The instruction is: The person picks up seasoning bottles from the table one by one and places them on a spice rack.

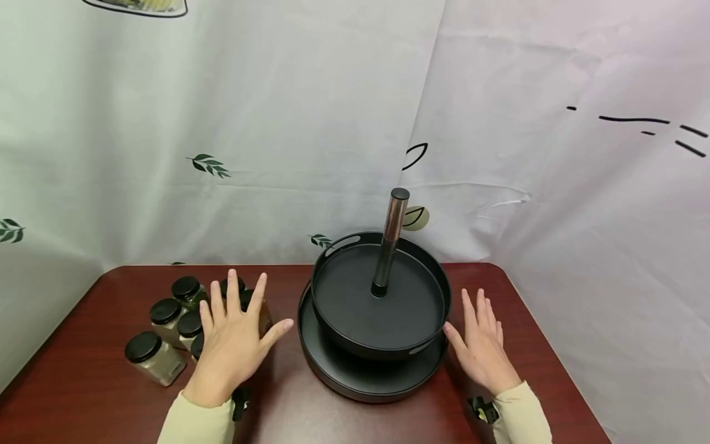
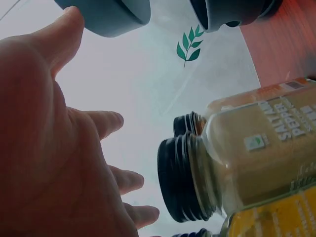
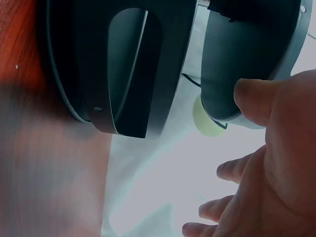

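A black two-level round tray stand (image 1: 383, 320) stands on the table, its upper tray (image 1: 355, 308) lying off-centre over the lower tray (image 1: 371, 385). A metallic post (image 1: 391, 240) rises from the upper tray. My left hand (image 1: 230, 345) hovers with fingers spread over several glass spice jars (image 1: 161, 357) with black lids; it holds nothing and partly hides some of them. One jar (image 2: 256, 148) reads "salt and pepper" in the left wrist view. My right hand (image 1: 479, 345) is held beside the stand, fingers straight. Whether its thumb (image 3: 256, 98) touches the upper tray I cannot tell.
The reddish-brown table (image 1: 277, 407) ends at a light printed cloth (image 1: 310, 123) behind and to the right. More jars (image 1: 185, 287) stand towards the back left, close together. In the right wrist view, a long slot (image 3: 131, 64) opens in a tray wall.
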The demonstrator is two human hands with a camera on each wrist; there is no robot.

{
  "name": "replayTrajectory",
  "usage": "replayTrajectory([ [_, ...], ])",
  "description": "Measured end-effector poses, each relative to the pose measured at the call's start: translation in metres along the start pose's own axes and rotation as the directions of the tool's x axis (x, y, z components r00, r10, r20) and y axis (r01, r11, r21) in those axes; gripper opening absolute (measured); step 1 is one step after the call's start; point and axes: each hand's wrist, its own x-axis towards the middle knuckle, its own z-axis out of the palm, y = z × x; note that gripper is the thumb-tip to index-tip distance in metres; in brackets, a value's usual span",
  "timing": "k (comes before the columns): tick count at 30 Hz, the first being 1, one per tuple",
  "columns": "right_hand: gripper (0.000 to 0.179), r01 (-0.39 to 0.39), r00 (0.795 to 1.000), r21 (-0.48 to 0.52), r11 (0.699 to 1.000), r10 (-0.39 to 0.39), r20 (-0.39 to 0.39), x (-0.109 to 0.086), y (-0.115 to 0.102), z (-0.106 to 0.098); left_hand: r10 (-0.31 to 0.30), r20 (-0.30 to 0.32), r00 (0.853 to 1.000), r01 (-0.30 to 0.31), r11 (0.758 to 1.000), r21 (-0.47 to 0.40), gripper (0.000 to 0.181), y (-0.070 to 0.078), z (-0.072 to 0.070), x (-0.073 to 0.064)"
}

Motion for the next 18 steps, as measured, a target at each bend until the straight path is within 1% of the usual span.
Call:
replayTrajectory([
  [6, 0.074, 0.011, 0.999, 0.009, 1.0, -0.01, -0.036, 0.002, 0.001, -0.001, -0.009, 0.002, 1.0, 0.009, 1.0, -0.002, 0.094, -0.003, -0.005, 0.0],
  [12, 0.07, 0.03, 0.997, 0.04, 0.999, -0.026, -0.076, 0.002, 0.002, -0.003, -0.033, 0.027, 0.999, 0.033, 0.999, 0.002, 0.096, -0.008, -0.01, -0.002],
  [18, 0.066, 0.022, 0.995, 0.081, 0.996, -0.015, -0.095, 0.003, 0.002, -0.005, -0.041, -0.004, 0.999, 0.041, 0.999, -0.004, 0.095, -0.015, -0.016, -0.004],
])
